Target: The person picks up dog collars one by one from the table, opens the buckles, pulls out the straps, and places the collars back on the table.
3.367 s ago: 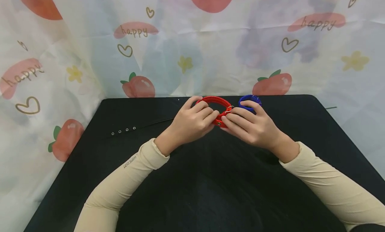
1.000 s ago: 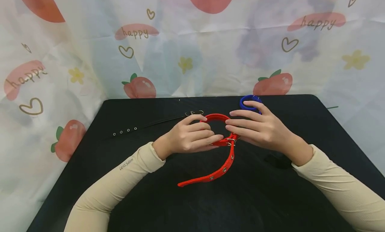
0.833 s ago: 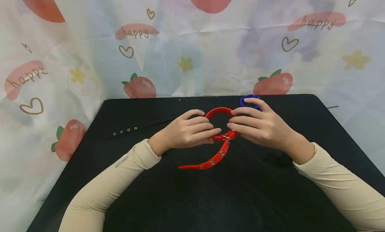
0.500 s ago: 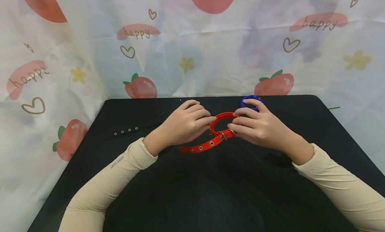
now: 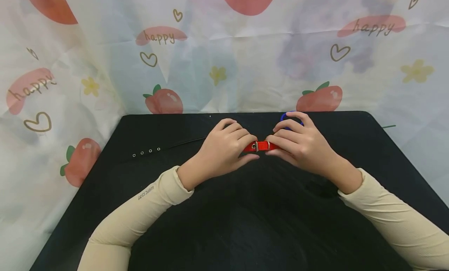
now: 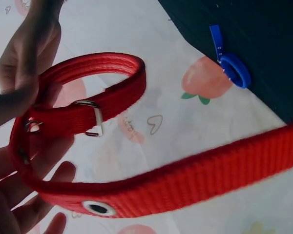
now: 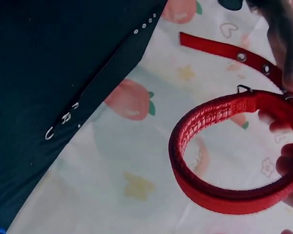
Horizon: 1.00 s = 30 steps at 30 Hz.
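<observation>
Between both hands is a red padded collar (image 5: 263, 146), raised above the table with its buckle and D-ring facing me. My left hand (image 5: 226, 148) grips it at the buckle's left side, thumb below and fingers above. The right hand (image 5: 303, 144) pinches the band just right of the D-ring. In the left wrist view the red collar (image 6: 119, 102) forms a loop, its eyeleted tail running off to the right. The right wrist view shows the padded inside of the collar (image 7: 205, 122) and the strap's free end sticking out. Fingers hide part of the loop in the head view.
A blue collar (image 5: 283, 117) lies at the table's back edge, partly hidden behind the right hand. Left of the hands, a thin black collar (image 5: 186, 142) with metal eyelets stretches across the black table (image 5: 224, 224). A printed cloth (image 5: 245, 76) hangs behind and at the sides.
The red strap's free end, earlier hanging down, has swung up out of the head view behind the left hand. The collar is turned buckle-forward, and the left hand has moved slightly right onto it.
</observation>
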Tool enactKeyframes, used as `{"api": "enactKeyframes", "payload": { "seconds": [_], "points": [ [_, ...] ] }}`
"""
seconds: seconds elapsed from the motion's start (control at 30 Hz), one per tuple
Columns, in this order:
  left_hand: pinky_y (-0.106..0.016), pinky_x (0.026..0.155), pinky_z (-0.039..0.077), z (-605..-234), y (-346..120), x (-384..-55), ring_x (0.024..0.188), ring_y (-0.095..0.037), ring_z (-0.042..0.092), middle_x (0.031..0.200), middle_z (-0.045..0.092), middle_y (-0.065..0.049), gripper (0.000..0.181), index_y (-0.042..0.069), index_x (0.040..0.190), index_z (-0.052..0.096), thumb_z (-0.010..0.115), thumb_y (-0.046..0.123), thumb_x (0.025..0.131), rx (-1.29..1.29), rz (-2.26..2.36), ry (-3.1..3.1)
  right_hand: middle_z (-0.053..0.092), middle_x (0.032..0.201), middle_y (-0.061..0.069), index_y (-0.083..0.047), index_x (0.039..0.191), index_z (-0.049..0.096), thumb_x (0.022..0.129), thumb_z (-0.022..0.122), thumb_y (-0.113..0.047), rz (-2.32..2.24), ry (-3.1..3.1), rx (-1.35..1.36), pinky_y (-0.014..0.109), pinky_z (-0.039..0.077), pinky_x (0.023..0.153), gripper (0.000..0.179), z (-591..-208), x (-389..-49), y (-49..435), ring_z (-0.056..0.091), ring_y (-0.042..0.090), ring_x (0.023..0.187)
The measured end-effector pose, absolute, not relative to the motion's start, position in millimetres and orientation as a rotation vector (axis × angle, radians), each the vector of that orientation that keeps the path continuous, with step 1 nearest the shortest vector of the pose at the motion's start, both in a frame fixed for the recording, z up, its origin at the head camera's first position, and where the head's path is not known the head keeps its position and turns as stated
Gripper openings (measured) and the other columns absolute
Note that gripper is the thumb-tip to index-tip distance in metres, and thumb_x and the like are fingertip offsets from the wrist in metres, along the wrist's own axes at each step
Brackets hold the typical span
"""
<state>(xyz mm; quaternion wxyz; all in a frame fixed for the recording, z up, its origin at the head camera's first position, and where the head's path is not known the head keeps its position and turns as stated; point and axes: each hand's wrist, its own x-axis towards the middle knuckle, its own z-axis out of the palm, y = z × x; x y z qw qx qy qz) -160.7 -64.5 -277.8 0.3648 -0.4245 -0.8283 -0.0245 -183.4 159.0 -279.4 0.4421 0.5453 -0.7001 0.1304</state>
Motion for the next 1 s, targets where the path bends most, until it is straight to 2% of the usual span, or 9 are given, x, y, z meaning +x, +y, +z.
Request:
{"api": "enactKeyframes", "payload": {
  "seconds": [0.1, 0.27, 0.47, 0.6, 0.73, 1.0],
  "points": [
    [-0.032, 0.095, 0.045, -278.7, -63.2, -162.0, 0.084, -0.013, 0.064, 0.086, 0.073, 0.005, 0.026, 0.016, 0.092, 0.073, 0.073, 0.038, 0.079, -1.065, -0.105, -2.131, 0.067, 0.071, 0.009, -0.003, 0.089, 0.07, 0.096, 0.049, -0.037, 0.361, -1.783, 1.332, 0.052, 0.041, 0.088, 0.041, -280.0, -182.3, 159.2, 0.059, 0.027, 0.076],
    [-0.033, 0.093, 0.045, -277.4, -65.3, -160.8, 0.085, -0.013, 0.065, 0.087, 0.073, 0.004, 0.026, 0.015, 0.095, 0.074, 0.073, 0.036, 0.08, -1.027, -0.143, -2.181, 0.067, 0.076, 0.012, -0.001, 0.095, 0.071, 0.095, 0.047, -0.044, 0.465, -1.917, 1.309, 0.05, 0.039, 0.087, 0.049, -280.4, -180.3, 165.5, 0.056, 0.026, 0.08],
    [-0.033, 0.094, 0.044, -276.4, -67.6, -161.3, 0.087, -0.013, 0.064, 0.089, 0.073, 0.004, 0.027, 0.015, 0.098, 0.074, 0.072, 0.036, 0.081, -1.037, -0.121, -2.194, 0.065, 0.077, 0.01, -0.002, 0.092, 0.071, 0.095, 0.048, -0.043, 0.581, -1.942, 1.322, 0.044, 0.038, 0.087, 0.047, -278.8, -178.2, 164.9, 0.054, 0.025, 0.083],
    [-0.031, 0.091, 0.044, -275.9, -67.5, -162.7, 0.086, -0.014, 0.062, 0.086, 0.071, 0.005, 0.026, 0.015, 0.094, 0.073, 0.072, 0.037, 0.081, -1.04, -0.07, -2.166, 0.064, 0.074, 0.009, -0.002, 0.089, 0.071, 0.097, 0.045, -0.04, 0.499, -1.938, 1.331, 0.044, 0.04, 0.086, 0.047, -276.5, -176.4, 159.0, 0.053, 0.026, 0.081],
    [-0.03, 0.088, 0.044, -275.8, -68.5, -163.7, 0.078, -0.014, 0.059, 0.078, 0.064, 0.004, 0.024, 0.016, 0.089, 0.073, 0.073, 0.037, 0.08, -1.034, -0.057, -2.174, 0.064, 0.071, 0.007, -0.003, 0.087, 0.071, 0.098, 0.043, -0.039, 0.369, -1.93, 1.318, 0.047, 0.043, 0.083, 0.048, -274.3, -174.6, 153.0, 0.053, 0.026, 0.077],
    [-0.03, 0.084, 0.045, -274.5, -71.2, -163.4, 0.073, -0.014, 0.054, 0.075, 0.061, 0.002, 0.026, 0.014, 0.093, 0.074, 0.076, 0.034, 0.077, -0.995, -0.062, -2.216, 0.064, 0.07, 0.007, -0.005, 0.086, 0.071, 0.1, 0.04, -0.037, 0.227, -1.902, 1.252, 0.048, 0.043, 0.077, 0.046, -273.4, -174.3, 145.8, 0.054, 0.029, 0.076]
  ]
}}
